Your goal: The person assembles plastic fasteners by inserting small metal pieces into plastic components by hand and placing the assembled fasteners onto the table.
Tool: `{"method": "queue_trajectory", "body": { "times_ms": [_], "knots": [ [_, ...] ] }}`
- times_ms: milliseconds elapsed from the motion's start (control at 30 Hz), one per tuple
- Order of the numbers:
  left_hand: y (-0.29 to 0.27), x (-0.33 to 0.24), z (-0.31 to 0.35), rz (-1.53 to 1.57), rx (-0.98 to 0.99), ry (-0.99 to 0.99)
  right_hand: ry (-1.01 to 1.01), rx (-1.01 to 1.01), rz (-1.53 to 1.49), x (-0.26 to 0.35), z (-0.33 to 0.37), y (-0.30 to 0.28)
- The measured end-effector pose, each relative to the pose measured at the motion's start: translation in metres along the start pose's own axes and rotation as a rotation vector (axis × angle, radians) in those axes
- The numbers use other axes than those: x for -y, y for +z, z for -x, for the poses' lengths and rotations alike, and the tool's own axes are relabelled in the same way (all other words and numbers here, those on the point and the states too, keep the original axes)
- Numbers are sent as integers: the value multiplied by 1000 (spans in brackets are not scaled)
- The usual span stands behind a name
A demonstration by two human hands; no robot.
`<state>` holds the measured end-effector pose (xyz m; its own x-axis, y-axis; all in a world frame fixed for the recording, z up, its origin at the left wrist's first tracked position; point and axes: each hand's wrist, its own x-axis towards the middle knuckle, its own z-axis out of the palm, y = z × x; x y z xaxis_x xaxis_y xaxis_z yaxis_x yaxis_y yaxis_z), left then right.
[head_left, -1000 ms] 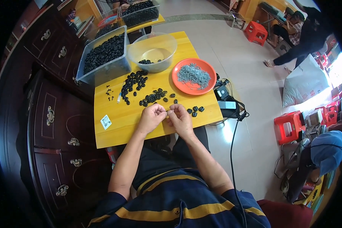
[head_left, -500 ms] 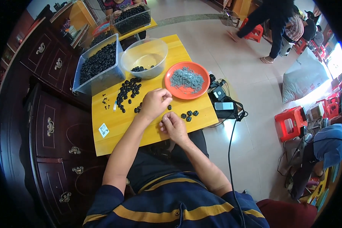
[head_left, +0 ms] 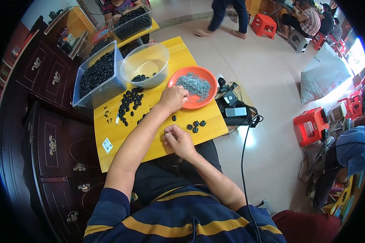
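My left hand (head_left: 173, 99) reaches over the near left rim of an orange plate (head_left: 210, 98), its fingers pinched together beside a heap of small grey screw-like pieces (head_left: 194, 85). Whatever sits between those fingertips is hidden. Closer to me, my right hand (head_left: 181, 141) is closed above the yellow table (head_left: 158, 146), thumb against curled fingers; what it grips is too covered to name. A single black oval piece (head_left: 174, 118) lies between the hands. To its right is a small group of black oval pieces (head_left: 196, 124). More loose black oval pieces (head_left: 130, 100) spread left of my left forearm.
A blue-tinted bin (head_left: 103, 91) full of black pieces and a clear round tub (head_left: 160, 77) stand at the back left. Right of the table are black devices with cables (head_left: 236, 111). Dark drawers (head_left: 48, 121) flank the left; a person walks beyond, near red stools (head_left: 264, 25).
My left hand has moved right and away from me, from above the table to the plate's rim. My right hand stays closed near the table's front. The walking person has moved left.
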<state>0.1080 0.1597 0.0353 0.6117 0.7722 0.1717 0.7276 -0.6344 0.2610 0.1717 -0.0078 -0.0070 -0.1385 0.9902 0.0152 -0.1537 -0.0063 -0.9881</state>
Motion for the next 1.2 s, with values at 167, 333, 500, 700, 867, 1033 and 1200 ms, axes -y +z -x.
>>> {"method": "queue_trajectory", "body": {
  "times_ms": [167, 333, 500, 700, 867, 1033, 1200],
  "knots": [
    [-2, -1, -6, -18, 34, 70, -4, 0, 6, 1, -1, -1],
    [-5, 1, -14, -91, 114, 144, -3, 0, 4, 1, -1, -1],
    [-6, 7, -23, -116, 191, 178, 8, -3, -10, -2, -2, 1],
    [-30, 0, -10, 241, -51, 106, 59, 1, -113, -2, -2, -1],
    [-61, -12, 50, 571, -205, -108, 86, 13, -193, 2, -2, -2],
    [-53, -7, 119, 712, -259, -277, 103, 0, -273, -2, -4, -2],
    [-45, -21, 154, 831, -320, -363, 124, -56, -275, 1, -5, 0]
  ]
}}
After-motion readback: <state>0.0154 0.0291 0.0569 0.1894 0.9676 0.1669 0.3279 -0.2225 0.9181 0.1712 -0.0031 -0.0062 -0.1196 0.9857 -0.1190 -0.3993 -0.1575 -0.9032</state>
